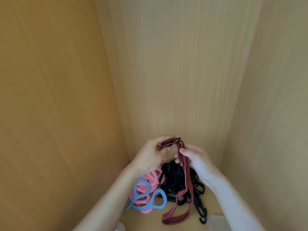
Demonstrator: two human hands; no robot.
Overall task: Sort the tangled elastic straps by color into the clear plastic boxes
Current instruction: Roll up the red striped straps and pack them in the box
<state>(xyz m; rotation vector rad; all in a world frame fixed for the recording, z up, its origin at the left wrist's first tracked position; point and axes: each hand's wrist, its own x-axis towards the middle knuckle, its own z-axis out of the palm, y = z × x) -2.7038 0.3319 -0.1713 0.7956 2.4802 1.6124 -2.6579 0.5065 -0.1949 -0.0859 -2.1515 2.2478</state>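
- Logging the enclosure first: a pale wooden back panel (175, 72) and two side walls fill most of the view, and all the work sits low down on the shelf (150, 220).
- Black tangle (173, 179): the biggest heap, many thin straps knotted together, lying mid-shelf under both hands. A black hook (202, 215) hangs off its near edge.
- Pink loops (150, 179): a smaller pile touching the black tangle on its left.
- Blue loops (164, 200): lying across and in front of the pink ones.
- Red striped strap (183, 162): the piece in hand. Its top is lifted clear, and its long lower loop trails over the black tangle and rests on the shelf.
- Left hand (150, 154): fingers curled round the gathered top of the red striped strap.
- Right hand (198, 159): thumb and fingers pinch the same strap just below, narrow grip.
- Pale translucent edge (215, 220) at the bottom of the view: possibly a box rim, cannot tell. Its contents are not visible.
- Progress, as a judgement: early. One colour is being pulled free, and no strap is seen inside a box. Left to do: box the red, then work through the black, pink and blue.
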